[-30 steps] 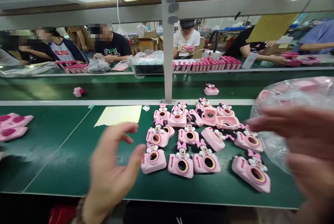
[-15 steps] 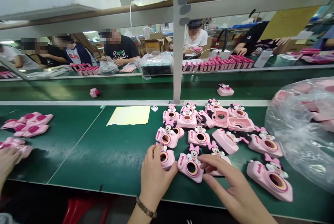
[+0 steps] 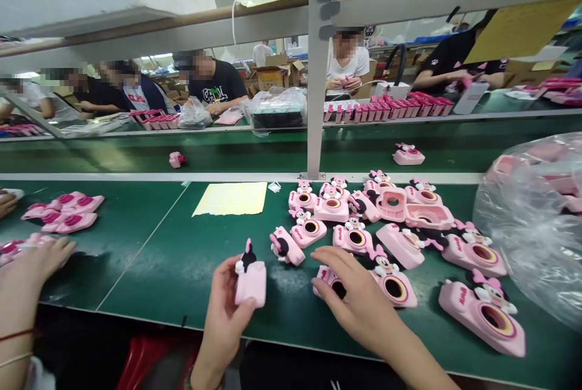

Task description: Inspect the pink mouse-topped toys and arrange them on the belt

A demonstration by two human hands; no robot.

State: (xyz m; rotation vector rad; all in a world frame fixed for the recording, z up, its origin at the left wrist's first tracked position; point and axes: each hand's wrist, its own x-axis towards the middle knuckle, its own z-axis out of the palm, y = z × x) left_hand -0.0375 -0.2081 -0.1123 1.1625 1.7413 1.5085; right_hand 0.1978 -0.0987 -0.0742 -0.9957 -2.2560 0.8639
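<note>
My left hand [image 3: 228, 302] grips a pink toy camera shell [image 3: 251, 284] by its side, raised over the green bench. A black-and-white mouse figure with a pink bow tops the shell, which is turned side-on. My right hand [image 3: 352, 296] has its thumb and fingers apart, over another pink camera shell [image 3: 337, 284] that it partly covers. Whether it touches that shell I cannot tell. Just beyond its fingers lies a tipped camera shell [image 3: 288, 246]. To its right a shell with a round lens opening [image 3: 395, 288] faces up.
More shells lie around, including one at the right front [image 3: 484, 314]. A clear plastic bag of pink parts [image 3: 531, 196] stands at right. A yellow paper [image 3: 231, 198] lies at the back. A neighbour's hand [image 3: 52, 259] is at left. A white post [image 3: 314, 87] rises behind the bench.
My left hand has moved left, lifting a camera shell and turning it side-on. My right hand has shifted left onto another shell. One shell near the middle now lies tipped over.
</note>
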